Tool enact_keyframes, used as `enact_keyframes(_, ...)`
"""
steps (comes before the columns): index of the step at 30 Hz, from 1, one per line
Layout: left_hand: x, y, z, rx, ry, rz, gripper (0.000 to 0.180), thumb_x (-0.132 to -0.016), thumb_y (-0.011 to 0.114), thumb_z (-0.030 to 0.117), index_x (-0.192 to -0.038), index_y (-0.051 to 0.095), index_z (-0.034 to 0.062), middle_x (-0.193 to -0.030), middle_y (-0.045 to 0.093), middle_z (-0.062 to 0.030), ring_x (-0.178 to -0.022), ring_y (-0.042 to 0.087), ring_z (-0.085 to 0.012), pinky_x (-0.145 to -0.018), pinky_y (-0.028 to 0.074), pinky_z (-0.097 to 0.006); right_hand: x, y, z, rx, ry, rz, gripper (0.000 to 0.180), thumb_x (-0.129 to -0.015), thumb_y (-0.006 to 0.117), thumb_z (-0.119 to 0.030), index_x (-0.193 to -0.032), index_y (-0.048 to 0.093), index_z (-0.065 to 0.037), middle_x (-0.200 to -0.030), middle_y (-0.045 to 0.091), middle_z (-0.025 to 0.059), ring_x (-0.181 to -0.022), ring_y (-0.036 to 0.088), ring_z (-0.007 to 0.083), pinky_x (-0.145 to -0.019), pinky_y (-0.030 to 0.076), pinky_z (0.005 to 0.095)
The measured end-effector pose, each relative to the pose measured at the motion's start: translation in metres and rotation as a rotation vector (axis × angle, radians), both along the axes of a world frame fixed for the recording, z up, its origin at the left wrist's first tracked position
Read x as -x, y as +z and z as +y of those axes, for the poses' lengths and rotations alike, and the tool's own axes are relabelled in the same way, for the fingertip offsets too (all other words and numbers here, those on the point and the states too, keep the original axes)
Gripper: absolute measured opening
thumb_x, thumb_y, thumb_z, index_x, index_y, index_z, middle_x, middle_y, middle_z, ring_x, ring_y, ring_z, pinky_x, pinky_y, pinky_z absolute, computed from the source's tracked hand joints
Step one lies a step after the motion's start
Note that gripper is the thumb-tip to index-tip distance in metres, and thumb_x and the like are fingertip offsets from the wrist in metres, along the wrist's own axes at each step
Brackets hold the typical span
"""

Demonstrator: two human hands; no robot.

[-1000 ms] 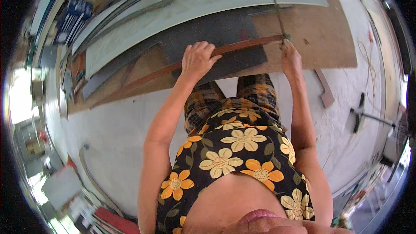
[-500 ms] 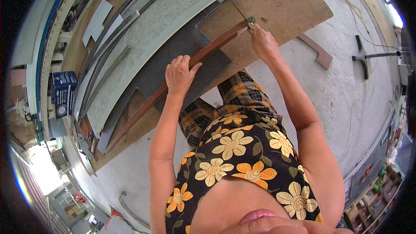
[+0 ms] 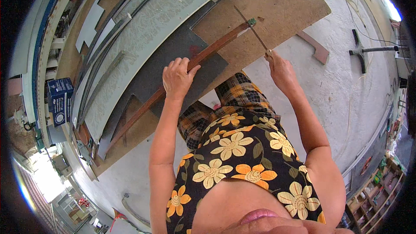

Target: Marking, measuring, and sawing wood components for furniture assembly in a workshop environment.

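A long reddish-brown strip [image 3: 216,47] slants over the board on the table, with a small green end [image 3: 251,21] at its far right. My left hand [image 3: 177,78] grips the strip near its middle, thumb on the near side. Closed round a handle, my right hand [image 3: 281,69] holds a long thin blade [image 3: 260,39] that crosses the strip just by the green end. Whether the blade is a saw or a file I cannot tell. Under the strip lie a dark grey sheet [image 3: 173,56] and a brown board [image 3: 286,4].
A large pale patterned panel [image 3: 143,34] with dark curved strips on it lies to the left. A blue box [image 3: 60,99] stands farther left. Right of the board are an L-shaped brownish piece [image 3: 314,47] and a black T-shaped stand [image 3: 359,52] on the pale floor.
My right hand has drawn back toward me and to the right, pulling the thin blade across the strip's end. My left hand stays on the strip.
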State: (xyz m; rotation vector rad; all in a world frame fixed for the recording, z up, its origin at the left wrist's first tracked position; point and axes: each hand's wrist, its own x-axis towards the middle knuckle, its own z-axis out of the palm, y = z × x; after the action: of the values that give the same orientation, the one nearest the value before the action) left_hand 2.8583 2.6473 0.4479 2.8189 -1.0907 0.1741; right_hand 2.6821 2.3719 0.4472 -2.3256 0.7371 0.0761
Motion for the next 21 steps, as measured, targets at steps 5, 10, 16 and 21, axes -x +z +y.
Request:
enact_keyframes(5,-0.005,-0.001,0.0,0.052,-0.044,-0.01,0.04,-0.08,0.072,0.045,-0.089,0.065,0.0071,-0.079,0.061,-0.0068,-0.078,0.062,-0.0238,-0.066,0.045,-0.037,-0.075,0.001,-0.009,0.038,0.029,-0.051,0.023,-0.097,0.046,-0.014,-0.113,0.051,0.001,-0.093,0.063,0.0309,-0.092,0.058,0.0502,-0.073,0.046,0.0544)
enact_keyframes(10,0.005,0.005,-0.008,-0.038,0.054,0.041,0.045,-0.078,0.073,0.047,-0.093,0.066,0.006,-0.083,0.063,-0.0082,-0.083,0.062,-0.0253,-0.069,0.045,-0.038,-0.074,-0.013,-0.008,0.065,0.025,-0.055,0.024,-0.098,0.046,-0.017,-0.114,0.051,0.0,-0.098,0.063,0.0305,-0.094,0.058,0.0505,-0.075,0.046,0.054)
enact_keyframes(16,-0.007,0.001,-0.001,-0.027,0.01,0.073,0.047,-0.077,0.073,0.05,-0.095,0.067,0.0063,-0.084,0.064,-0.0074,-0.083,0.063,-0.0251,-0.069,0.044,-0.038,0.01,-0.009,0.005,0.02,-0.048,-0.061,0.021,-0.099,0.046,-0.018,-0.11,0.051,-0.001,-0.096,0.063,0.0291,-0.092,0.058,0.0501,-0.073,0.045,0.0542)
enact_keyframes(21,-0.011,0.002,-0.002,0.005,0.008,0.067,0.045,-0.078,0.074,0.048,-0.096,0.069,0.0066,-0.084,0.066,-0.0075,-0.081,0.063,-0.0243,-0.068,0.042,-0.038,0.005,-0.004,0.007,-0.01,-0.028,0.06,0.022,-0.098,0.046,-0.017,-0.114,0.052,-0.003,-0.096,0.063,0.0299,-0.091,0.058,0.05,-0.074,0.045,0.0547)
